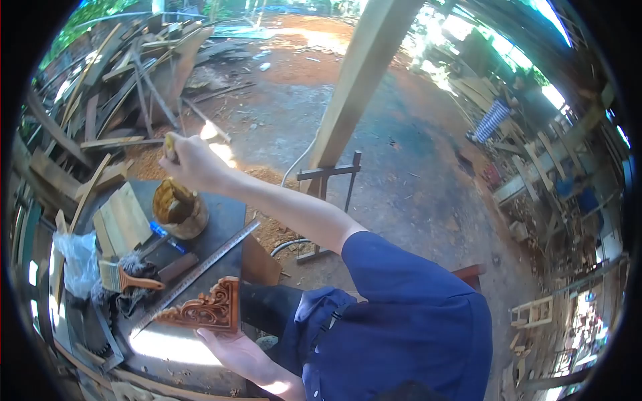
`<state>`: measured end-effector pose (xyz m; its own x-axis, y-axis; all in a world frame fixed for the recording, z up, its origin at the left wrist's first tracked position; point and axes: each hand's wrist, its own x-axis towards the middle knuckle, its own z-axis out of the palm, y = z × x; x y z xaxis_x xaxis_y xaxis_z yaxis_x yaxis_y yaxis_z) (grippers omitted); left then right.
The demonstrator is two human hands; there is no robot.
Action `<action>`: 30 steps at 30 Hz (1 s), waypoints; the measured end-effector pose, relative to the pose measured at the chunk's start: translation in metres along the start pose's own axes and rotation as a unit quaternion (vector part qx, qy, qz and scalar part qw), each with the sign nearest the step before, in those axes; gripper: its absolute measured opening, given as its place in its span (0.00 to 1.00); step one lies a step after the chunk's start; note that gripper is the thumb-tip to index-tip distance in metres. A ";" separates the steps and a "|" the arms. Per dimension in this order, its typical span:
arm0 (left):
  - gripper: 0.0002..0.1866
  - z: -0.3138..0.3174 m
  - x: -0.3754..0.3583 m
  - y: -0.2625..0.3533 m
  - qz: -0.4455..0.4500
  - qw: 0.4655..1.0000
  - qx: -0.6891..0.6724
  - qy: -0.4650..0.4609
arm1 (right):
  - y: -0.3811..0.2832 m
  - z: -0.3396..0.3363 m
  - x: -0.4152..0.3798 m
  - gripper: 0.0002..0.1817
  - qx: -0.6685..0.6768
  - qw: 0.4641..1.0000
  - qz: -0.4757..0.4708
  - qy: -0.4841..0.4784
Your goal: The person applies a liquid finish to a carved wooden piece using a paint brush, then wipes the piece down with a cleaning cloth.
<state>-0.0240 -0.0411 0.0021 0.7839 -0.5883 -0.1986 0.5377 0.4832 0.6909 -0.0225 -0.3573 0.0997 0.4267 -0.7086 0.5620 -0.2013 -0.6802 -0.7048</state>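
Observation:
My right hand (194, 164) is stretched out above a stained, open pot (189, 220) and is closed round a small yellowish-brown object (171, 148), whose kind I cannot make out. Part of a dark brown shape shows inside the pot. Palm up, my left hand (235, 351) grips the lower edge of a reddish-brown carved wooden bracket (226, 307) with scrollwork. Behind the bracket, a long metal ruler (207, 266) lies slanted across the dark table (224, 204). A flat paintbrush (124, 277) with an orange-brown handle rests to the left.
Near the pot are pale wood boards (124, 220), a blue marker (175, 245), a clear plastic bag (78, 262) and a handsaw (107, 341). A wooden post (358, 87) rises beyond my right arm. Scrap wood (134, 73) is heaped at the far left.

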 end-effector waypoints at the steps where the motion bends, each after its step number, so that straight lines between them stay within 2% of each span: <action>1: 0.30 0.005 -0.002 -0.007 -0.034 0.997 -0.050 -0.042 | 0.000 -0.006 -0.001 0.13 -0.006 1.000 -0.011 -0.008; 3: 0.31 0.018 -0.002 -0.014 -0.070 0.996 -0.044 -0.027 | 0.001 -0.009 -0.003 0.14 -0.005 1.000 -0.024 -0.004; 5: 0.29 0.036 -0.003 -0.015 -0.127 0.987 -0.050 -0.081 | -0.001 -0.017 -0.003 0.14 -0.004 1.000 -0.008 -0.018; 6: 0.28 0.042 -0.002 -0.018 -0.140 0.985 -0.054 -0.083 | -0.001 -0.019 -0.004 0.13 0.015 1.000 -0.024 0.007; 10: 0.29 0.054 0.003 -0.031 -0.154 0.981 -0.029 -0.116 | 0.004 -0.029 -0.006 0.11 0.053 0.996 -0.044 0.052; 13: 0.28 0.068 0.006 -0.034 -0.158 0.984 -0.010 -0.082 | 0.001 -0.041 -0.008 0.11 0.097 0.992 -0.030 0.076; 17: 0.29 0.074 0.016 -0.034 -0.146 0.988 0.002 -0.046 | 0.003 -0.050 -0.009 0.10 0.117 0.987 -0.062 0.093; 21: 0.29 0.069 0.023 -0.026 -0.104 0.992 -0.035 -0.064 | 0.003 -0.055 -0.014 0.10 0.161 0.984 -0.010 0.075; 23: 0.29 0.057 0.032 -0.023 -0.039 0.999 0.029 -0.004 | -0.004 -0.049 -0.016 0.10 0.340 0.934 0.045 0.101; 25: 0.30 0.048 0.036 -0.015 -0.045 0.998 0.000 -0.035 | -0.011 -0.042 -0.024 0.09 0.390 0.914 0.050 0.099; 27: 0.31 0.037 0.046 -0.009 0.030 0.999 0.030 0.014 | -0.022 -0.031 -0.035 0.09 0.483 0.870 0.055 0.084; 28: 0.31 0.029 0.057 -0.013 0.033 0.999 0.033 0.017 | -0.028 -0.030 -0.043 0.08 0.470 0.879 0.052 0.064; 29: 0.30 0.014 0.074 -0.026 0.050 0.998 0.021 -0.022 | -0.036 -0.037 -0.047 0.08 0.477 0.875 0.056 0.060; 30: 0.28 0.002 0.087 -0.033 0.071 0.996 0.015 -0.057 | -0.043 -0.046 -0.051 0.08 0.436 0.896 0.072 0.046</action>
<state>0.0260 -0.1096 -0.0372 0.8104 -0.5856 -0.0186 0.4132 0.5488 0.7267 -0.0767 -0.3003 0.1213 0.3695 -0.8171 0.4426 0.5340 -0.2031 -0.8208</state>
